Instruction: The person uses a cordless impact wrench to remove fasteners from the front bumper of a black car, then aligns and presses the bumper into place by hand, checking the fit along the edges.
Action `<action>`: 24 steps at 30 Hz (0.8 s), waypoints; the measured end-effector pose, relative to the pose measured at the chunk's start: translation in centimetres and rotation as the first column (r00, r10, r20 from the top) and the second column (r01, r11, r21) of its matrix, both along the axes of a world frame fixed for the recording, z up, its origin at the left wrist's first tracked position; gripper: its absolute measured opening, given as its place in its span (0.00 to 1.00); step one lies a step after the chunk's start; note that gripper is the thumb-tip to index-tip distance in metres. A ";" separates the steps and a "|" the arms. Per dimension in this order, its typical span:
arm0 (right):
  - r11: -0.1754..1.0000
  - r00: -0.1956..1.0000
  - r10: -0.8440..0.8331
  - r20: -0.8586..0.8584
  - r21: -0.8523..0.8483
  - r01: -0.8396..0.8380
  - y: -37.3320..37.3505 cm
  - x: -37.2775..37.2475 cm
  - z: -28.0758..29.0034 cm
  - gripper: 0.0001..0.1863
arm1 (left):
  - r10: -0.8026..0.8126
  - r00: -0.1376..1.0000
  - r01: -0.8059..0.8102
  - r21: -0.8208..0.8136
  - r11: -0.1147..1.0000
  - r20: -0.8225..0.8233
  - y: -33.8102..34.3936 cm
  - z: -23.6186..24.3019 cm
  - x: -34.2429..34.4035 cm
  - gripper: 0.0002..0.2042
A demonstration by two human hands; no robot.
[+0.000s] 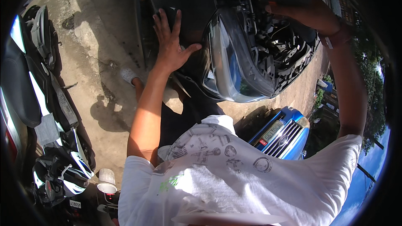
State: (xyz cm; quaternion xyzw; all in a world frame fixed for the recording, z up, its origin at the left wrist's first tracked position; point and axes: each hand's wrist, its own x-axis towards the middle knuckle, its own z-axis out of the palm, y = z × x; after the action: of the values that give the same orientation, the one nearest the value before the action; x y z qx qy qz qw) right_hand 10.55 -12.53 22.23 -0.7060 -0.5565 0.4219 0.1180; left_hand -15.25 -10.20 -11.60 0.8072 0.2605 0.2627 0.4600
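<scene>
1. Your left hand [169, 44] lies flat and open, fingers spread, on the dark car body panel [184, 0] at the top middle.
2. Your right hand [289, 4], top right, grips something dark; I cannot tell what.
3. The clear curved plastic headlight [234, 58] sits loose between them.
4. I think you are fitting it; next, push it in straight.

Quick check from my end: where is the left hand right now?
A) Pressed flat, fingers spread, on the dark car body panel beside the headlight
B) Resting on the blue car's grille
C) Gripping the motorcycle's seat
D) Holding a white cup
A: the left hand lies open with fingers spread on the dark body panel, just left of the headlight, holding nothing.
</scene>
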 end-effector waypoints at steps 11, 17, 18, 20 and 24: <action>0.940 0.906 -0.290 0.307 0.271 0.209 -10.1 0.7 0.9 0.22 | 0.005 1.000 -0.005 -0.010 1.000 -0.003 -0.1 -0.2 0.0 0.61; 0.496 0.516 -0.790 -0.330 0.151 0.855 -19.1 -6.3 1.5 0.24 | 0.148 0.989 -0.147 -0.035 0.989 0.031 1.8 3.7 1.0 0.60; 0.432 0.462 -0.807 -0.367 0.166 0.887 -20.5 -6.4 0.7 0.24 | 0.188 0.981 -0.185 -0.057 0.981 0.047 2.9 5.0 1.8 0.59; 0.317 0.352 -0.811 -0.468 0.155 0.936 -23.4 -5.9 -0.7 0.26 | 0.237 0.970 -0.235 -0.036 0.971 0.056 5.6 7.7 4.3 0.58; 0.182 0.309 -0.827 -0.470 0.295 0.938 -27.0 -1.0 -1.6 0.27 | 0.228 0.974 -0.227 0.133 0.965 0.007 10.1 11.3 9.9 0.54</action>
State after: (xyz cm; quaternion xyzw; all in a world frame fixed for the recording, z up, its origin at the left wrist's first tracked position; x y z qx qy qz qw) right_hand 9.57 -39.51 20.60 -0.7850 -0.1178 0.1742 0.5828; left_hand -5.38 -0.12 -0.30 0.8019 0.3351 0.3272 0.3709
